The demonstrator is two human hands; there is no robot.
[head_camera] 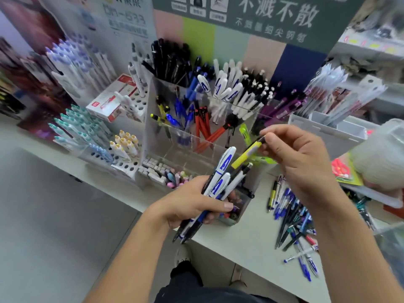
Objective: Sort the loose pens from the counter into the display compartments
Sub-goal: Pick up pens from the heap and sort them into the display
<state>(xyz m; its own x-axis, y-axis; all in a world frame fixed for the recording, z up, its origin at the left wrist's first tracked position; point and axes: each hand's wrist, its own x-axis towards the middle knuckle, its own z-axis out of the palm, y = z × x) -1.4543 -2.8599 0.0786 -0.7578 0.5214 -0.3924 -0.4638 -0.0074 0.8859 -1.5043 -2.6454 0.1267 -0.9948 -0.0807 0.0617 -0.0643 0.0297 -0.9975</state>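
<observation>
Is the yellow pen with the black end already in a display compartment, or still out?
Still out. The right hand pinches the yellow pen with the black end in the air, above the clear acrylic display compartments.

The left hand (192,202) gripped a bundle of white-and-blue capped pens (218,182) in front of the clear acrylic compartment display (153,101). The right hand (301,162) pinched a yellow-and-black pen (248,154) by its dark end, just right of the display's front. A heap of loose blue, black and white pens (293,219) lay on the pale counter (244,241), right of the display
</observation>
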